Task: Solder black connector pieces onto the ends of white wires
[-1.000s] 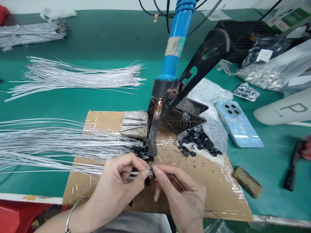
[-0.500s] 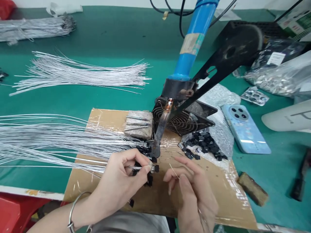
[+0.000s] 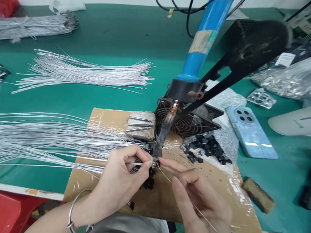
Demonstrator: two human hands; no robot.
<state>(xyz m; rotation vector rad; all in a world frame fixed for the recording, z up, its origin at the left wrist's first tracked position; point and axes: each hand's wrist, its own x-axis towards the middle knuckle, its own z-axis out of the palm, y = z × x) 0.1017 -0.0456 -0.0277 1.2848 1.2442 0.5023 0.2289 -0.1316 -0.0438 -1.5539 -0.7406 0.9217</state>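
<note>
My left hand [image 3: 125,183] is pinched on a thin grey wire whose end carries a small black connector [image 3: 158,163]. This end sits just under the tip of a soldering iron [image 3: 166,129] with a blue handle. Between the thumb and fingers of my right hand [image 3: 202,197] is a fine strand of solder wire [image 3: 164,174]; its end reaches the connector. My right index finger stretches to the connector's side. Whether the iron touches the joint, I cannot tell. Behind my left hand, more black connectors [image 3: 148,181] lie on wire ends.
Grey wires [image 3: 60,139] spread left over the cardboard [image 3: 107,118]; another wire bundle [image 3: 92,72] lies behind. A fan [image 3: 187,118] stands behind the iron. Loose black connectors [image 3: 209,147], a phone [image 3: 252,132] and a brown block [image 3: 258,195] are to the right.
My right hand has moved left and up, bringing the solder wire to the connector. The left hand's connector has come closer beneath the iron tip. The view has shifted slightly.
</note>
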